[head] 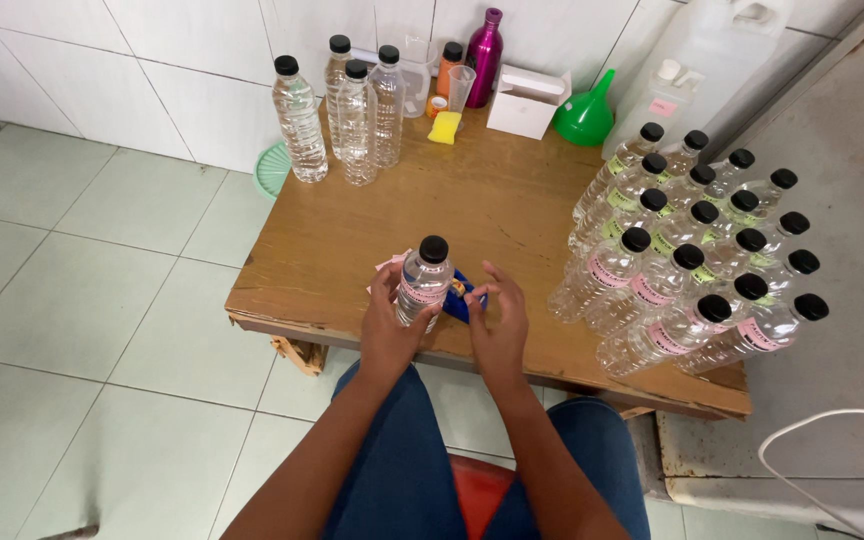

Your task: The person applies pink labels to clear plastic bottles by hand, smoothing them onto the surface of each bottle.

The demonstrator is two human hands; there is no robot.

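Note:
A small clear bottle (423,283) with a black cap and a pink label stands at the near edge of the wooden table (492,200). My left hand (388,325) is wrapped around its left side and grips it. On the bottle's right, my right hand (499,325) has its fingers spread, and the fingertips touch the pink label. Behind the bottle lies a blue object (460,295), partly hidden. A bit of pink paper (389,262) shows at the bottle's left.
Several capped, labelled bottles (692,250) crowd the table's right side. Taller unlabelled bottles (344,110) stand at the back left, with a magenta flask (484,55), a white box (526,100), a green funnel (586,113) and a large white jug (697,60).

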